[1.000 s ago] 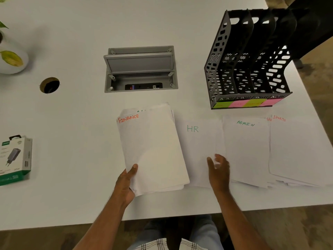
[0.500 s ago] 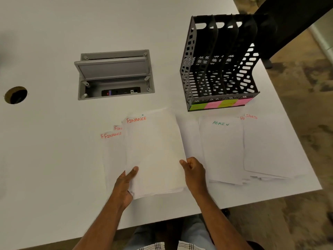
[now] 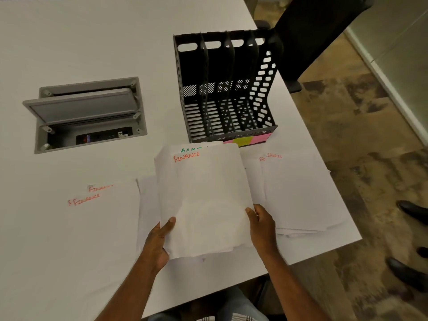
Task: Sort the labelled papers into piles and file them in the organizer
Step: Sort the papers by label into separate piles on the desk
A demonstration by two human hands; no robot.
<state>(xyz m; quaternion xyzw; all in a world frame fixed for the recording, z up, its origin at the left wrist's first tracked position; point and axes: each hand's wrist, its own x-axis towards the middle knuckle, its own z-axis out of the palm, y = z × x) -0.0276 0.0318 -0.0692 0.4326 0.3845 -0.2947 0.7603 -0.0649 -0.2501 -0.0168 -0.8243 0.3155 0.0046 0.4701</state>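
Both hands have carried the Finance stack (image 3: pixel 203 200) rightward since a second ago, and it now hangs in front of the organizer (image 3: pixel 225 89), covering the pile labelled Admin (image 3: pixel 191 149), of which only the green lettering peeks out at the top edge. The right hand, which earlier lay flat near the HR sheet, has closed on the stack.

The left hand (image 3: pixel 158 242) pinches the lower left corner, thumb on top and fingers underneath. The right hand (image 3: pixel 262 224) pinches the lower right edge in the same way, thumb on the top sheet. The stack is lifted and tilted, its red label uppermost.

Two more Finance sheets (image 3: pixel 102 212) lie flat on the white bench (image 3: pixel 81 42) at the left, one over the other, so two red labels show. A blank-looking sheet (image 3: pixel 148 200) lies between them and the held stack. The Sports pile (image 3: pixel 298 191) rests at the right near the bench edge, showing two red labels.

The black organizer stands upright just beyond the stack, with four slots, all without paper. Pink and yellow sticky notes (image 3: pixel 249 140) line its front lip; the stack hides its left part. An open grey cable box (image 3: pixel 88 114) is sunk in the bench to the left. A dark chair (image 3: pixel 312 31) stands behind the organizer. Dark shoes (image 3: pixel 412 209) show on the floor at the right.
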